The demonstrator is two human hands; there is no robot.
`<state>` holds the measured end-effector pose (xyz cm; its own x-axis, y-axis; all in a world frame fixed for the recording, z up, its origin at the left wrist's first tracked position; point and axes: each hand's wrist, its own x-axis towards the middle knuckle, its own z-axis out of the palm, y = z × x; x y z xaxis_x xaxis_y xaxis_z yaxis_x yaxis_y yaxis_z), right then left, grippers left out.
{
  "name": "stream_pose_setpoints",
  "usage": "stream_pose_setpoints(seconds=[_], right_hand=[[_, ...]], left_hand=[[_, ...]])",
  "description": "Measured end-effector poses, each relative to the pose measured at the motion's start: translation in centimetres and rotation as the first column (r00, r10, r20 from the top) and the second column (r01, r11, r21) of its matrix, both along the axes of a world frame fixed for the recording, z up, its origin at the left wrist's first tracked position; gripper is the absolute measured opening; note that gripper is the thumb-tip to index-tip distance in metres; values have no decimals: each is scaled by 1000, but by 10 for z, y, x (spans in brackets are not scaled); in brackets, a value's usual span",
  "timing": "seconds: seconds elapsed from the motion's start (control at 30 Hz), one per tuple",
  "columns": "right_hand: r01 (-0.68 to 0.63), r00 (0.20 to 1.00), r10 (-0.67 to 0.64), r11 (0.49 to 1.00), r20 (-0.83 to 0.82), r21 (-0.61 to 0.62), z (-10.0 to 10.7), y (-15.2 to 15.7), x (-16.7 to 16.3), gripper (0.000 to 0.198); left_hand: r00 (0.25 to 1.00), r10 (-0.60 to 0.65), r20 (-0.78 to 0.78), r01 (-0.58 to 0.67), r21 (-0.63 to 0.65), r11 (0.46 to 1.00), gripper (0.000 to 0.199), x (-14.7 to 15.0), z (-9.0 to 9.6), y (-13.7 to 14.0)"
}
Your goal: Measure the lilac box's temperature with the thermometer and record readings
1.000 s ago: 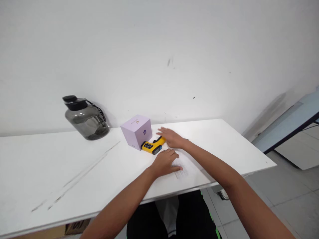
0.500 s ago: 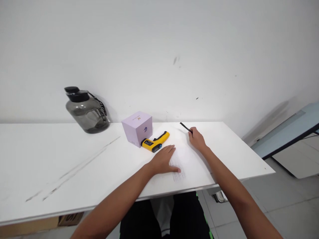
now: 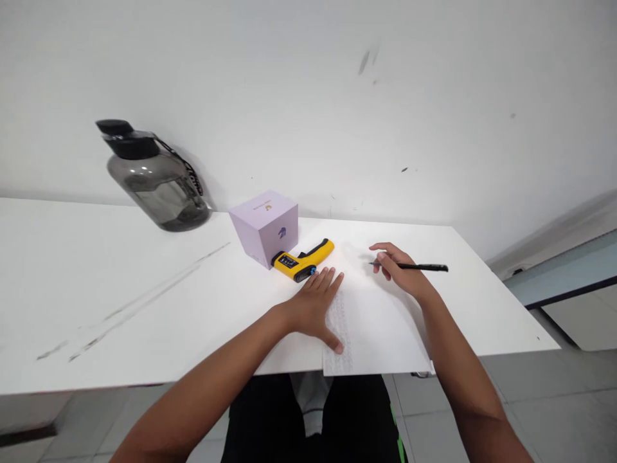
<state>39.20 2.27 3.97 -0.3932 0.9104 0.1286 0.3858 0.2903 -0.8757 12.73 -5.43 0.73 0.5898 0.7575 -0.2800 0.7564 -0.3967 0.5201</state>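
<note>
My left hand point(image 3: 315, 305) lies flat with fingers spread on the left part of a white sheet of paper point(image 3: 380, 334) that bears rows of small writing. Its fingertips are close to the blue-marked end of a yellow and black infrared thermometer point(image 3: 301, 260). Above the paper's far right part, my right hand point(image 3: 398, 270) is closed on a black pen point(image 3: 424, 267). The pen's tip points left, and its back end sticks out to the right past the hand. I cannot tell whether the tip touches anything.
A lilac box point(image 3: 265, 228) stands behind the thermometer, touching or nearly touching it. Further left, a large grey water bottle point(image 3: 154, 183) with a black lid stands by the wall. The white table point(image 3: 144, 308) has dark streaks and ends on the right near a pale blue panel point(image 3: 573, 270).
The pen has turned in my right hand: it stuck out to the upper left before and now lies level with its tip leftward. My left hand's fingers have spread wider, and the camera view has shifted.
</note>
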Motion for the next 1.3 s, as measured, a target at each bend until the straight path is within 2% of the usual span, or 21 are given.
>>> stream_pose_setpoints(seconds=[0.07,0.17,0.3,0.4,0.47,0.53,0.6,0.73,0.9,1.13,1.3], right_hand=[[18,994,-19,1000,-109,-15,-14,-8,-10,46],[-60,960,37,995,-278,-75,-40,-22,-33,38],[-43,955,-8,985,-297,-165,-56,-29,-47,37],[-13,960,-38,984,-278,-179,-53,-28,-44,43],[0,973,-30,992,-227,-130,-48,-28,-42,47],[22,987,-36,996,-158,-86,-44,-30,-41,59],[52,995,-59,995,-82,-88,-41,-31,-42,63],[53,998,-51,995,20,-83,-40,-33,-44,59],[11,999,-8,998,41,-59,-41,-33,-44,55],[40,998,-37,998,58,-47,-41,-34,-45,51],[-4,998,9,998,69,-64,-42,-32,-43,49]], left_hand=[[1000,0,7,-1,9,1000,163,1,-1,0],[999,25,22,-26,30,999,159,3,-1,-1],[992,105,66,-108,37,994,124,5,1,-2],[993,104,61,-108,69,992,114,5,0,-1],[994,99,40,-103,108,989,115,5,-2,1],[994,104,21,-105,133,986,118,5,-6,2],[995,97,6,-97,141,985,121,5,-9,3],[998,65,11,-66,177,982,122,5,-16,3],[999,50,6,-50,217,975,138,6,-21,2],[998,54,11,-55,195,979,138,7,-17,1],[998,64,11,-65,173,983,139,8,-16,1]])
